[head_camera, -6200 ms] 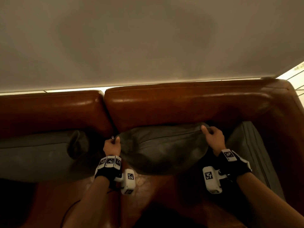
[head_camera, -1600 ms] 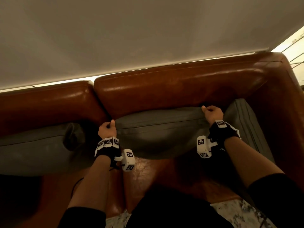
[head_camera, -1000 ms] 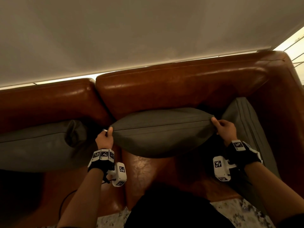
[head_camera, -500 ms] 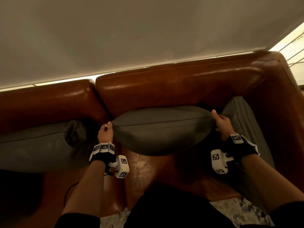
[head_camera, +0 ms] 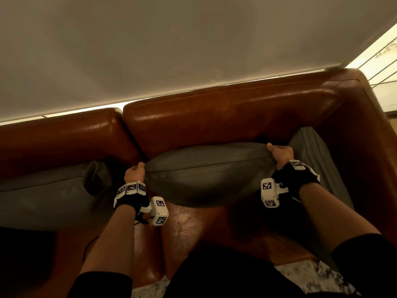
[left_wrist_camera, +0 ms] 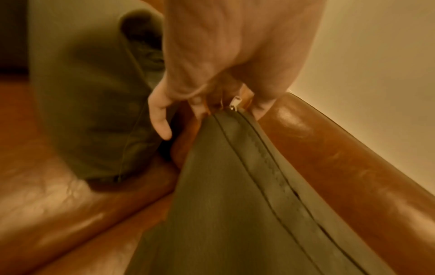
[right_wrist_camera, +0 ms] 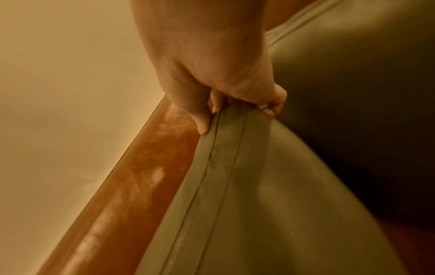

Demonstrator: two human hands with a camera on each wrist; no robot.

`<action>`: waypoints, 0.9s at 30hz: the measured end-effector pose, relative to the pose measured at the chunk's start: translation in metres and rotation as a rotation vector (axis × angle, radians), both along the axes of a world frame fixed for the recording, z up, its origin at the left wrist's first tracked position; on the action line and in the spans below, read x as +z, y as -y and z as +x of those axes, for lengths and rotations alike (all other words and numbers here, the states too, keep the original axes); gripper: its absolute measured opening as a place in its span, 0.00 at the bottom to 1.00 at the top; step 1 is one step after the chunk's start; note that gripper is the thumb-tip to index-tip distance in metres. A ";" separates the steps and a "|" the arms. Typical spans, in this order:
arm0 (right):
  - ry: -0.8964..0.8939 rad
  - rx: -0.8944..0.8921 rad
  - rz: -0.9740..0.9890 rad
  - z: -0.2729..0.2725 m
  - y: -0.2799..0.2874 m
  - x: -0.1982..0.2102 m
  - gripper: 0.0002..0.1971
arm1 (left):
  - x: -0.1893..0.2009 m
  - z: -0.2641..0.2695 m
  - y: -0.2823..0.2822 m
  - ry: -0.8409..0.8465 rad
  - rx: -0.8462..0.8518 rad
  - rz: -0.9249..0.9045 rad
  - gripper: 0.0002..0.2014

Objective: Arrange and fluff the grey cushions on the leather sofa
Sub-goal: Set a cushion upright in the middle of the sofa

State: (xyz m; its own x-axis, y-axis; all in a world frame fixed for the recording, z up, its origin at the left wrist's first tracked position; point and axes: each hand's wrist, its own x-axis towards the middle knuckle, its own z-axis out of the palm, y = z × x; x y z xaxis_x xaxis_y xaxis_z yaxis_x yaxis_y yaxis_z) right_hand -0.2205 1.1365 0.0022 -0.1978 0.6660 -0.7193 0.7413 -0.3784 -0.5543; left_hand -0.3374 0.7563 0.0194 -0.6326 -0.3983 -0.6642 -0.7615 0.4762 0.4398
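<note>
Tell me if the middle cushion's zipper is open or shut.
Shut, as far as shown: the zipper on the middle cushion shows closed teeth, its pull at the left hand.

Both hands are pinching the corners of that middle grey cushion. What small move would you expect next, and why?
Probably a short downward shake. The left hand and right hand pinch opposite top corners of the plump grey leather cushion, held along the brown leather sofa's backrest, which suits fluffing before setting it down.

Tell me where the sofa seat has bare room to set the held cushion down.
Bare brown leather seat shows in front of the middle grey cushion, between both hands (left hand, right hand). Crowded: the left grey cushion fills one side, and the right grey cushion leans in the corner.
</note>
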 end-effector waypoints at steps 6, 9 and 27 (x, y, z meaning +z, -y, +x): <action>0.019 -0.049 -0.045 0.002 -0.010 0.000 0.22 | -0.005 -0.017 -0.005 0.011 -0.091 -0.002 0.18; 0.015 -0.050 -0.033 0.003 -0.013 -0.001 0.21 | -0.011 -0.018 -0.004 0.003 -0.078 0.033 0.17; 0.029 0.370 0.306 0.036 -0.009 0.005 0.25 | -0.012 0.020 0.007 -0.112 -0.288 -0.119 0.28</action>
